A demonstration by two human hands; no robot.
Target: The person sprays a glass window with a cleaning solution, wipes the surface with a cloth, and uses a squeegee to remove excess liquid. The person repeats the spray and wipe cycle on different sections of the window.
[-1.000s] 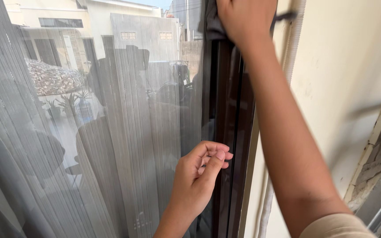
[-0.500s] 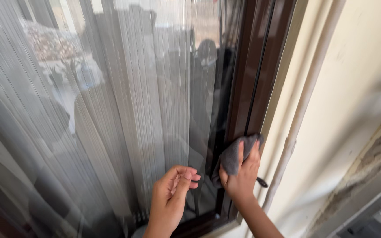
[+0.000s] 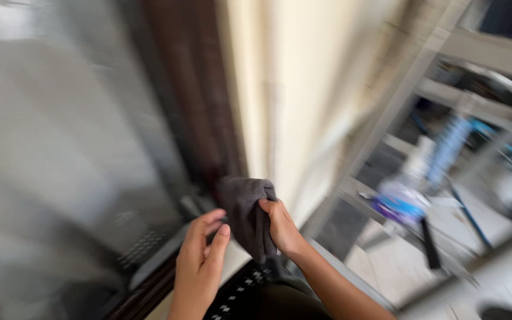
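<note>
1. The glass is filling the left side of the view, badly blurred, so nothing in it is reading clearly.
2. Just right of it the dark brown frame is running down toward the hands.
3. The left hand is hanging low in front of the frame's foot, its fingers loosely curled and its grip open on nothing; its fingertips are sitting just beside the cloth, and I cannot tell whether they are touching it.
4. The grey cloth is hanging bunched between the two hands, close to the lower end of the frame, with its folds drooping downward.
5. The right hand is holding the cloth from the right side, its grip closed on the fabric with the fingers pressing into it.
6. The cream wall is standing right of the frame, behind the hands.
7. Further right a grey metal rack is leaning across the view, and blurred things in blue and white are lying beyond it, too smeared to make out.
</note>
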